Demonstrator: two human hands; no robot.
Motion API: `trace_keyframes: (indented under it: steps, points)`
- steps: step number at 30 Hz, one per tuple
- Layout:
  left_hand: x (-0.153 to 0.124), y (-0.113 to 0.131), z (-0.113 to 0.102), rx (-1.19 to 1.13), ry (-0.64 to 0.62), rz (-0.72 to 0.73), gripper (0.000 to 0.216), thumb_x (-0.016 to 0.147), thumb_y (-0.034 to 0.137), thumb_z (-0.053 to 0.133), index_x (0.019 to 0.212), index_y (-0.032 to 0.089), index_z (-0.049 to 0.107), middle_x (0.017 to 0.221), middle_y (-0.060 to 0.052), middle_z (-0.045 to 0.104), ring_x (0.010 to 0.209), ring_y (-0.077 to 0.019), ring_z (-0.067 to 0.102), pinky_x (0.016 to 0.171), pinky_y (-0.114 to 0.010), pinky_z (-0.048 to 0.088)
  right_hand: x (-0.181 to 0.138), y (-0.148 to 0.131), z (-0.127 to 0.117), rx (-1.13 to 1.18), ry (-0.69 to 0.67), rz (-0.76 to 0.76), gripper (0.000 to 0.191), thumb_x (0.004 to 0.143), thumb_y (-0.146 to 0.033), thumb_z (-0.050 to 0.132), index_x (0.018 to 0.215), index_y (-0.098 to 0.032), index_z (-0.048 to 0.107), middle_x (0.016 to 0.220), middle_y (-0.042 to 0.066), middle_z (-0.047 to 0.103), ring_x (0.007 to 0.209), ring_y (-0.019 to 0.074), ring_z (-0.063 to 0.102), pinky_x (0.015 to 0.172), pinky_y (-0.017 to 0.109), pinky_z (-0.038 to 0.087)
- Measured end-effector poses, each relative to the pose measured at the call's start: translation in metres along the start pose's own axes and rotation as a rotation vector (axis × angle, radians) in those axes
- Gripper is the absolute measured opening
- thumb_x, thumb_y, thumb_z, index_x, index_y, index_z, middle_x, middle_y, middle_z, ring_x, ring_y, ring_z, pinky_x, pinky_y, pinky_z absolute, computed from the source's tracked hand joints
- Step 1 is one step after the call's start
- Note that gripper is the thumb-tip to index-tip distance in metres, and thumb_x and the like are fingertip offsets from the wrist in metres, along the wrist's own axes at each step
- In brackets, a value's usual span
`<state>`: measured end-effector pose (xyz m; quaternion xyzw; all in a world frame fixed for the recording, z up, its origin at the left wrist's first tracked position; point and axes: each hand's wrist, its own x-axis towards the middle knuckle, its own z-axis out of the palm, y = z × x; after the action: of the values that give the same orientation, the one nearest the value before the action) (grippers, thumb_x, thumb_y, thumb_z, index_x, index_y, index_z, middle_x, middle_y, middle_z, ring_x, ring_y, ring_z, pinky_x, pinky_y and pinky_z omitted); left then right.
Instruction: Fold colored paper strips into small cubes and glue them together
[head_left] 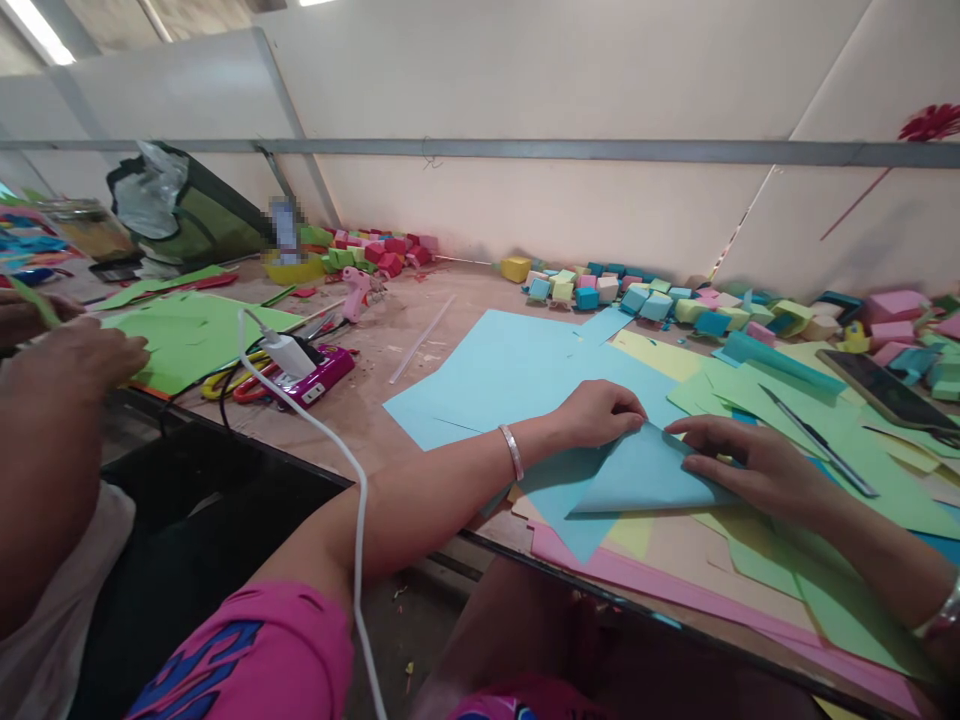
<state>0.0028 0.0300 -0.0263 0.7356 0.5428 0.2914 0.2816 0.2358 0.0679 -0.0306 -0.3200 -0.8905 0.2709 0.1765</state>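
Note:
A light blue sheet of paper [637, 475] lies folded into a triangle shape on the table in front of me. My left hand [600, 412] pinches the fold's upper left edge, fingers closed on the paper. My right hand [742, 462] lies flat on the right side of the same folded sheet, fingers stretched out and pressing it down. More blue paper [502, 375] spreads behind the fold. Green [840, 430], yellow [660, 355] and pink sheets [645, 580] lie under and around it.
Small folded paper cubes [645, 295] in several colours line the back wall. A phone [881, 385] and a thin blade tool [817, 440] lie at right. A pink glue gun [358, 290], a charger with white cable [300, 365] and green paper [187, 335] sit at left, by another person's hand [75, 355].

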Motion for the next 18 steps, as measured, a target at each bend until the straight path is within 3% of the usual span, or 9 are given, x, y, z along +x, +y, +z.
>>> trace_keyframes:
  steps: [18]
  points:
    - [0.0008, -0.0004, -0.0001, -0.017, 0.009, -0.002, 0.018, 0.084, 0.024, 0.058, 0.089, 0.017, 0.074, 0.085, -0.001, 0.074, 0.082, -0.015, 0.064, 0.076, -0.025, 0.046, 0.0, -0.0006, -0.0009, -0.007, 0.005, -0.011, 0.037, 0.087, -0.046, 0.055, 0.114, -0.024, 0.064, 0.081, 0.004, 0.065, 0.068, 0.0172, 0.055, 0.059, 0.03, 0.046]
